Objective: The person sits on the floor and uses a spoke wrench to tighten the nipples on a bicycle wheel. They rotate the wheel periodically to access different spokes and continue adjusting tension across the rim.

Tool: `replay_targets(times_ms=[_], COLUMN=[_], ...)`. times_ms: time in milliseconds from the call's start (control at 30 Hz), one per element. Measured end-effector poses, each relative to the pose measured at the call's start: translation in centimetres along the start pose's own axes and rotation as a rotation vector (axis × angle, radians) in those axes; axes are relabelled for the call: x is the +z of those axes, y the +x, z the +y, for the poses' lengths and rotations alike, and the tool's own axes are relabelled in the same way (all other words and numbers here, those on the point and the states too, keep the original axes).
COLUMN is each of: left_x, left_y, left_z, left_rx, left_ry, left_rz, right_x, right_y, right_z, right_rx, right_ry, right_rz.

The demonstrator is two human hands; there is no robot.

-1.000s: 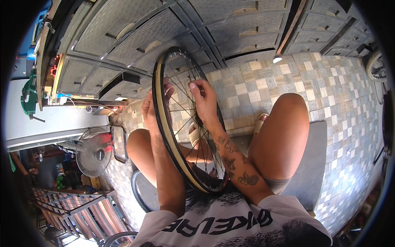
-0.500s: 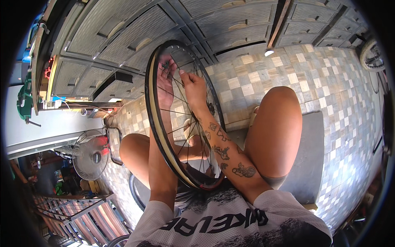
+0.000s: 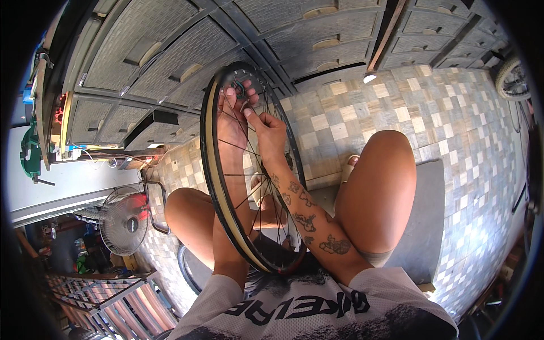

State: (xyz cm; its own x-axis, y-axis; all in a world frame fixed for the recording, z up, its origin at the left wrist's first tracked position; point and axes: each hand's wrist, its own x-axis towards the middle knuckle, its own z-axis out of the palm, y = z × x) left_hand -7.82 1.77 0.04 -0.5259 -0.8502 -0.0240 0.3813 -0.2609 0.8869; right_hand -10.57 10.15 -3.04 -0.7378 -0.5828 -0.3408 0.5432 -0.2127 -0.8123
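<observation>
While seated on a grey mat (image 3: 422, 226), the person holds a bike wheel (image 3: 218, 187) upright between the bare knees, rim edge-on to the camera, its lower end near the lap. Left hand (image 3: 233, 116) is up at the top of the wheel, fingers curled narrow around spokes near the rim. Right hand (image 3: 271, 127) sits just beside it, thumb and forefinger pinched tight on a spoke or nipple; cannot tell which. Both hands are almost touching. Tattooed right forearm crosses the wheel's right side. Checkered tile floor (image 3: 396, 107) lies below, grey drawers (image 3: 187, 51) ahead, a fan (image 3: 126, 221) at left.
</observation>
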Motion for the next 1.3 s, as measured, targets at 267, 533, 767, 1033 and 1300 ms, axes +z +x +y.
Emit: replay_targets(times_ms=[267, 533, 767, 1033, 1300], left_x=[-0.7, -0.4, -0.9, -2.0, -1.5], left_y=[0.0, -0.2, -0.2, 0.2, 0.0], left_z=[-0.2, -1.0, -0.6, 0.2, -0.1], left_rx=[-0.012, 0.092, 0.15, 0.118, 0.163], left_ry=[-0.135, -0.065, 0.022, 0.146, 0.226], left_rz=[-0.054, 0.004, -0.001, 0.002, 0.079], right_x=[-0.4, -0.8, -1.4, -1.4, -1.2], right_y=[0.6, 1.6, 1.9, 2.1, 2.1], right_z=[1.0, 1.7, 0.6, 0.1, 1.0], right_rx=[0.016, 0.11, 0.284, 0.332, 0.206], right_ry=[-0.055, -0.185, -0.059, -0.079, -0.092], right_rz=[-0.006, -0.076, -0.211, -0.235, -0.2])
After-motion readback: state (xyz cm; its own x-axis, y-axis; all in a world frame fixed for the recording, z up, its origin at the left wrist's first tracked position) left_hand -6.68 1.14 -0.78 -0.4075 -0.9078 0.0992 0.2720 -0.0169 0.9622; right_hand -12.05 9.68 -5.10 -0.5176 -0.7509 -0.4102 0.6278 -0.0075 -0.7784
